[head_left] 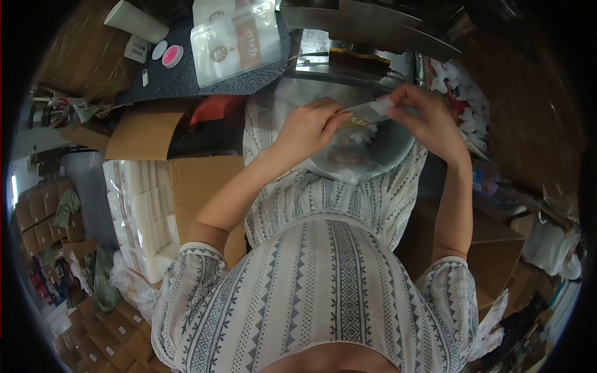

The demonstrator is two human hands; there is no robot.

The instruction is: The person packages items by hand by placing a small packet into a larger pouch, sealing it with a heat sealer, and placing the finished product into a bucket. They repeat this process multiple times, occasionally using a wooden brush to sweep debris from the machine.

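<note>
Over a basin (393, 154) amid stacked cartons (46, 205), left hand (309, 127) and right hand (430, 118) are pinching a clear, yellow-marked bag (359, 117).

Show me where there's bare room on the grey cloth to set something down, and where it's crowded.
Bare grey cloth shows between the pink-filled tub and the printed pouches. It's crowded over the basin, where the left hand and right hand hold a small bag, and right of it, where white pieces are heaped.

We're in a packing workshop here: stacked cardboard boxes (115, 332), an open carton (202, 193) of white packs (140, 205), printed pouches (236, 43) on the worktop!
</note>
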